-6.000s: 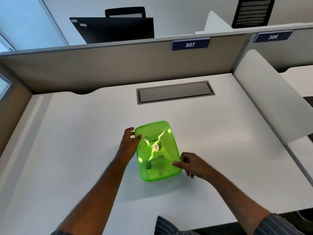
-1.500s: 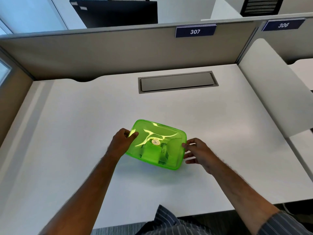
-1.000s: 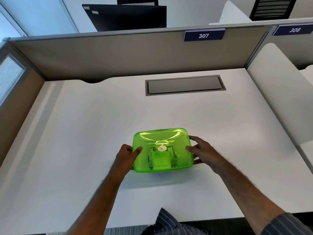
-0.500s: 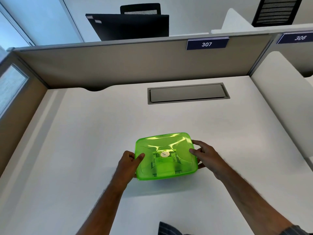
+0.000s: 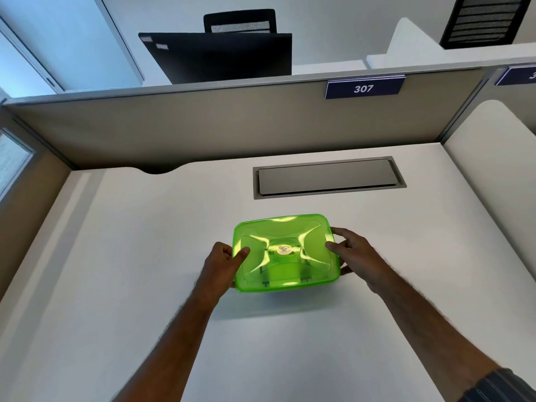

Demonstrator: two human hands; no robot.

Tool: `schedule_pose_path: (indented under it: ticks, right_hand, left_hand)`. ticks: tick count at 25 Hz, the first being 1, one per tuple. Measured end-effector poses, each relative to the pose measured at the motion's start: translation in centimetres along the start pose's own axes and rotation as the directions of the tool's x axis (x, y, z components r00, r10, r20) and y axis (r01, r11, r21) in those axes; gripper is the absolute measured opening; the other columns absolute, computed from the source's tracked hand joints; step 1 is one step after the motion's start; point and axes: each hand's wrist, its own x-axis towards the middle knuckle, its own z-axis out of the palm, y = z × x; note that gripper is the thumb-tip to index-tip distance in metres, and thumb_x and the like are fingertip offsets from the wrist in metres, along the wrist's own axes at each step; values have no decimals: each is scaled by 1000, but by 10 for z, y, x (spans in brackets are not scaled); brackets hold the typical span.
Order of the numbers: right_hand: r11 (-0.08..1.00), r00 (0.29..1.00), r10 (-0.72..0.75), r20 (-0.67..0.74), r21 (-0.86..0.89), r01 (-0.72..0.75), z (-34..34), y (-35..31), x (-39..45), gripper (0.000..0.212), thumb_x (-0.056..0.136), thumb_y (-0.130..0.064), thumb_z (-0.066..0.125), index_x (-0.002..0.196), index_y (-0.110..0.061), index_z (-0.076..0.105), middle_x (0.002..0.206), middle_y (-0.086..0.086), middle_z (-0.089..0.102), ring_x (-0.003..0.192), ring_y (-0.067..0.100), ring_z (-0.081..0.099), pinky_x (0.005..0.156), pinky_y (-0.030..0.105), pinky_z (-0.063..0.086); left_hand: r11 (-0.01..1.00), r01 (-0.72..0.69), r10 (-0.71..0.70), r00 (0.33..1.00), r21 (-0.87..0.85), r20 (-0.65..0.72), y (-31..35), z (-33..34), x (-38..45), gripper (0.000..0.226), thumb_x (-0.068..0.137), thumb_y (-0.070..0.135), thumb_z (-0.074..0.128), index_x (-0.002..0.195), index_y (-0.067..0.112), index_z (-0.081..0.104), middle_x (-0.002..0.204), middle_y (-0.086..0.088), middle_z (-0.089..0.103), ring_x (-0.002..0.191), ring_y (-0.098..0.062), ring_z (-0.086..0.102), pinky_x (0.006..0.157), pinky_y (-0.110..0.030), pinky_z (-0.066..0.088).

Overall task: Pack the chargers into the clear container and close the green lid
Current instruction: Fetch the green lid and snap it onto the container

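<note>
Head view, one desk (image 5: 121, 285), contents as follows.

Green lid (image 5: 285, 252): one, seated over the container and lying between the two hands. The container's clear walls are hidden beneath it.

Chargers: count cannot be given. Dim blocky shapes show through the lid, below its round centre sticker (image 5: 284, 250), between the two thumbs; they cannot be separated into items.

Left hand (image 5: 220, 264): one, thumb pressed on the lid's left edge, fingers curled down around that side, gripping lid and box together.

Right hand (image 5: 355, 253): one, thumb on the lid's right portion, fingers spread along and under the right rim, likewise gripping.

Cable hatch (image 5: 327, 178): one, shut, well beyond the fingertips. Number plate (image 5: 364, 88): one fully in view, reading 307.

Step in hand, as judged: closing the lid, packing apparently done. Next move calls for even downward thumb pressure around the rim, corners included, until it seats all round.
</note>
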Motion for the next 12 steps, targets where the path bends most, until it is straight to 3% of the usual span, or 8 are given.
schedule_pose_path:
  ticks: [3, 7, 12]
  right_hand:
    - [1000, 1000, -15, -2, 2, 15, -1, -12, 25, 31, 95, -24, 68, 119, -42, 63, 82, 4, 57, 64, 14, 66, 57, 34, 60]
    - [1000, 1000, -28, -7, 3, 28, -3, -25, 59, 32, 95, -22, 67, 120, -40, 62, 79, 3, 59, 59, 9, 67, 56, 35, 61]
    - [1000, 999, -24, -34, 8, 24, -7, -35, 92, 38, 95, -21, 67, 131, -31, 61, 82, 6, 58, 72, 22, 66, 65, 43, 61]
  left_hand:
    - [1000, -18, 18, 1000, 6, -12, 14, 2, 24, 39, 88, 45, 76, 92, 15, 51, 84, -1, 53, 74, -19, 60, 57, -44, 64]
    - [1000, -17, 17, 999, 17, -31, 28, 6, 59, 39, 87, 45, 76, 94, 15, 52, 84, -1, 53, 76, -20, 60, 62, -54, 65]
    - [998, -50, 51, 998, 40, -40, 43, 15, 92, 35, 87, 43, 77, 94, 17, 53, 83, 0, 54, 77, -20, 61, 61, -53, 65]
